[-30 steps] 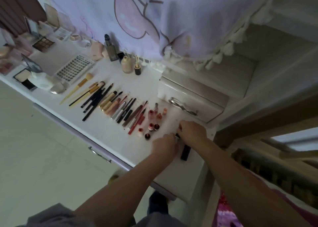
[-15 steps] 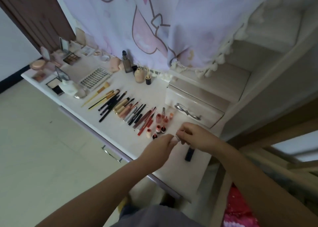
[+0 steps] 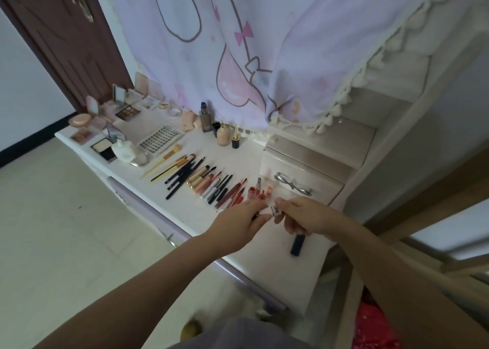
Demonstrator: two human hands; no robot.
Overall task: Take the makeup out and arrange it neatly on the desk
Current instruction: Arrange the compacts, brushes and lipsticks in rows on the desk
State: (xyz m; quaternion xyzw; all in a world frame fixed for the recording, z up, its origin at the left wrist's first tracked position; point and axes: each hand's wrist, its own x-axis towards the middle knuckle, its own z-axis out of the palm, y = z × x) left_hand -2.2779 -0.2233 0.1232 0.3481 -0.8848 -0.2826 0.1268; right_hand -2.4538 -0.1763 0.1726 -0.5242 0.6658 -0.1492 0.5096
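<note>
My left hand (image 3: 242,223) and my right hand (image 3: 304,216) meet above the white desk (image 3: 190,213), both pinching a small pale lipstick tube (image 3: 274,211) with a printed label. A dark tube (image 3: 297,244) lies on the desk just under my right hand. Left of my hands runs a tidy row of pencils and lip products (image 3: 217,190), brushes (image 3: 180,172), and small round lipsticks (image 3: 260,192) standing upright.
Palettes and compacts (image 3: 127,112), a lash tray (image 3: 160,138), a white jar (image 3: 124,149) and foundation bottles (image 3: 206,117) fill the desk's far left. A small drawer unit (image 3: 301,174) stands at the right. A pink curtain (image 3: 238,44) hangs behind.
Both hands have risen from the desk surface with the small tube held between them. The camera has tilted up and left, showing more of the desk and door.
</note>
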